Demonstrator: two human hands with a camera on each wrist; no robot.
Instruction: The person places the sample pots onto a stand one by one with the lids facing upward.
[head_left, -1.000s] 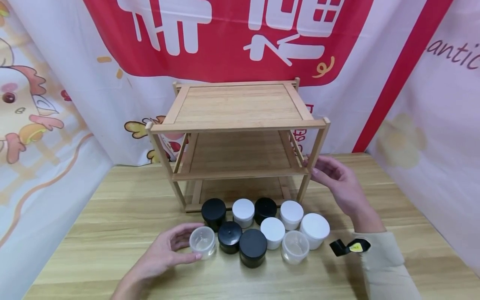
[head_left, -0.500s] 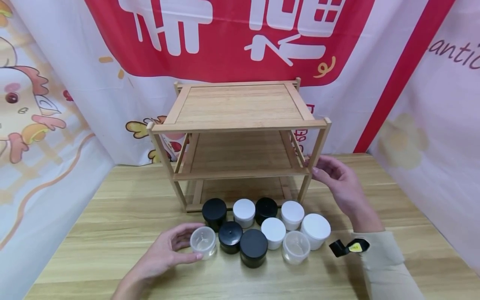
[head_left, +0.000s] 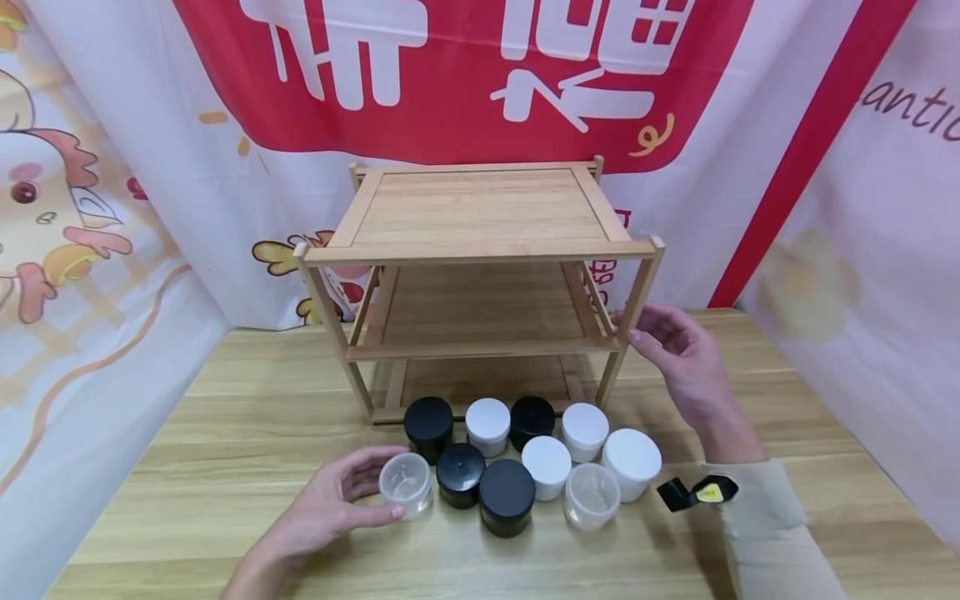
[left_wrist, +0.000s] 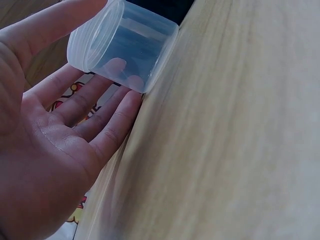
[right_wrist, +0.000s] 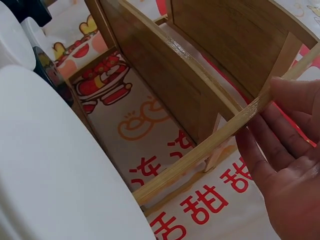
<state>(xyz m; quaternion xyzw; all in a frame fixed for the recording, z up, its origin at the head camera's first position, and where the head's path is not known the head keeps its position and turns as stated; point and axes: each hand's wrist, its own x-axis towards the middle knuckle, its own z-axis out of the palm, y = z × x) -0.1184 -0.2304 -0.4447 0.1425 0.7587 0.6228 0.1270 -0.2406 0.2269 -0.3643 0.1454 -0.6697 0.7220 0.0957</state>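
Note:
A wooden three-level shelf rack (head_left: 480,212) stands on the table in the head view. My left hand (head_left: 330,507) has its thumb on the near side and its fingers on the far side of a clear plastic jar (head_left: 406,486), holding it at the left end of the jar group. In the left wrist view the fingertips (left_wrist: 131,100) lie against the clear jar's wall. At the rack's front right post (right_wrist: 195,167), my right hand (head_left: 686,362) grips with the thumb on one side and the fingers on the other.
Before the rack stand black-lidded jars (head_left: 507,492), white-lidded jars (head_left: 632,462) and a second clear jar (head_left: 592,493), close together. A printed cloth (head_left: 465,75) hangs behind and at both sides. Wood-grain tabletop (head_left: 202,433) runs under everything.

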